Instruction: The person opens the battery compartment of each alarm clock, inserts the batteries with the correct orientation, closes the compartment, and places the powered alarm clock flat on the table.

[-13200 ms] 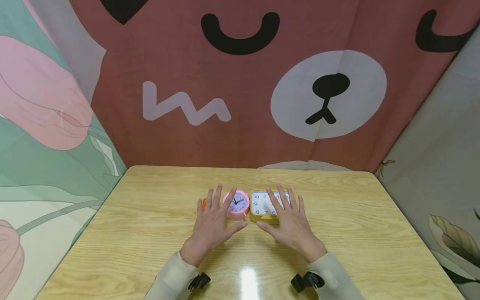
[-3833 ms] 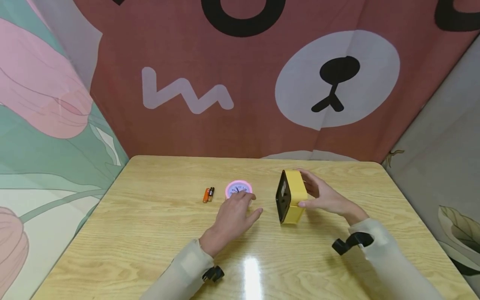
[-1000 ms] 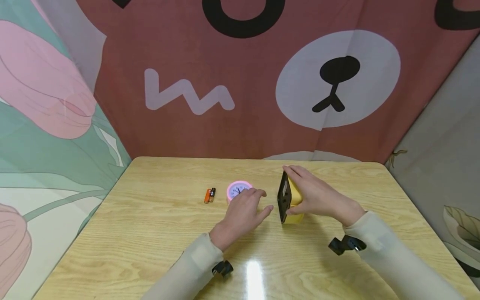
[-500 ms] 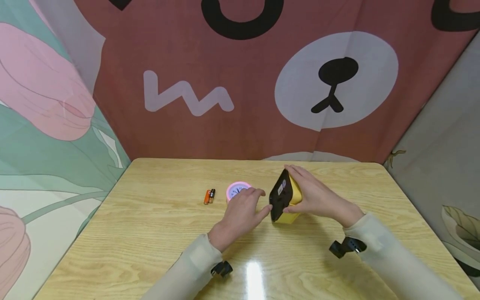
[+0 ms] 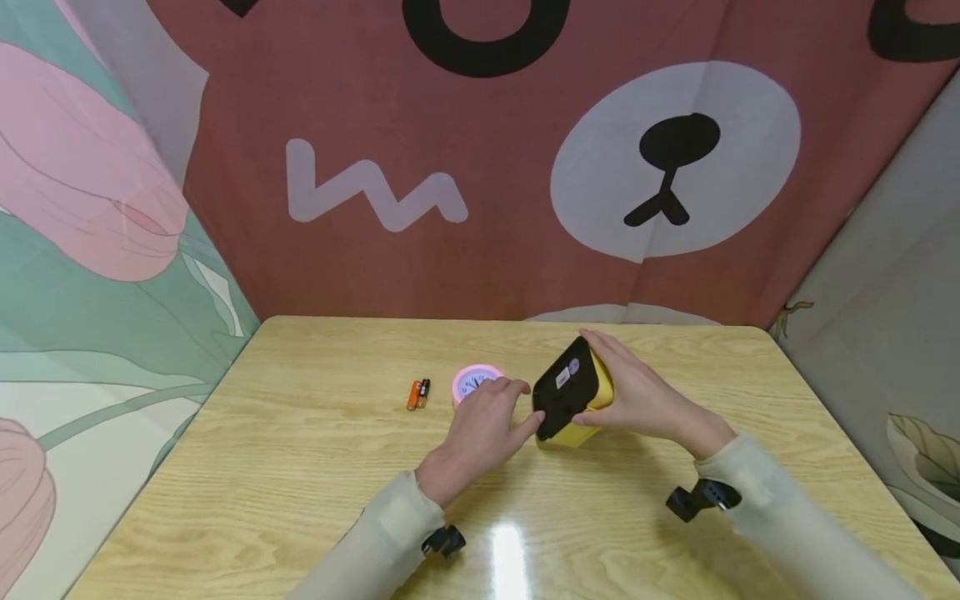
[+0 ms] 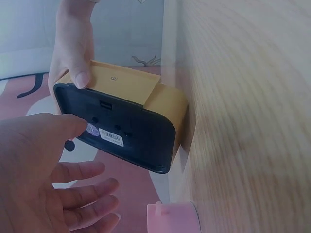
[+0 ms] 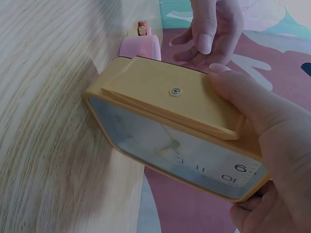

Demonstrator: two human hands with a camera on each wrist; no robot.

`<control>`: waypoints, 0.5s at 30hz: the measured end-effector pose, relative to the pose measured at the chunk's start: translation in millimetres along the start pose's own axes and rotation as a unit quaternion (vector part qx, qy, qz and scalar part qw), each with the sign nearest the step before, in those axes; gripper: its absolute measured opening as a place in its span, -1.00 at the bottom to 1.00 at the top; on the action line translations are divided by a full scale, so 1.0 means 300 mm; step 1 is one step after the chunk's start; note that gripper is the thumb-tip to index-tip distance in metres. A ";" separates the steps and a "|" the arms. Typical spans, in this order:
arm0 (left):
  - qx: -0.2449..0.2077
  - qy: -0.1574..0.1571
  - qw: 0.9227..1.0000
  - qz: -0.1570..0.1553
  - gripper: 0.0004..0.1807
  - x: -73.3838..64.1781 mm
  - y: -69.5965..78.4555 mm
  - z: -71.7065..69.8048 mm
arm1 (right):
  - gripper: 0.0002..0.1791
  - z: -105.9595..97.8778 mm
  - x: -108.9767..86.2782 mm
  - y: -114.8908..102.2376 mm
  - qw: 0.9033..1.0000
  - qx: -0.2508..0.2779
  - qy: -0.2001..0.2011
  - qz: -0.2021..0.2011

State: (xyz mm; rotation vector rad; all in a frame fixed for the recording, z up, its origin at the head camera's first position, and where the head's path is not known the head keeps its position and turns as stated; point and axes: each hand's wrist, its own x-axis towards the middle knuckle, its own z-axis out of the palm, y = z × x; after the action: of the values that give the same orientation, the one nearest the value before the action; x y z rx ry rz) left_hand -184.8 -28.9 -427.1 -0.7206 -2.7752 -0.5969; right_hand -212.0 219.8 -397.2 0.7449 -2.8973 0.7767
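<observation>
Two clocks (image 5: 564, 392), two batteries (image 5: 413, 396), two hands (image 5: 647, 396)

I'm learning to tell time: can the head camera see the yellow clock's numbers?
No, the yellow clock shows its black back there, not its face.

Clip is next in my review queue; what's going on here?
A person's right hand holds a yellow clock tilted, its black back toward the left hand, which is open beside it; touching or not is unclear. A pink clock and two batteries sit on the table.
</observation>
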 end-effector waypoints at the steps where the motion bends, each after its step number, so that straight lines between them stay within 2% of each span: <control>1: 0.001 0.001 1.000 0.001 -0.50 0.000 0.000 -0.001 | 0.38 -0.002 -0.003 0.001 1.000 0.001 0.000 0.003; 15: -0.010 -0.003 1.000 -0.004 -0.52 0.001 -0.004 -0.010 | 0.42 -0.020 -0.040 0.044 0.999 0.024 -0.018 0.026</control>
State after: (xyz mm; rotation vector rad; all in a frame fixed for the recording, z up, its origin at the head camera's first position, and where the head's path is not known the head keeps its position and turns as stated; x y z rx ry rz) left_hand -185.4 -31.1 -424.7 -0.7164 -2.7837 -0.6244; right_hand -207.9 238.0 -399.9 0.6963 -2.9516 0.8486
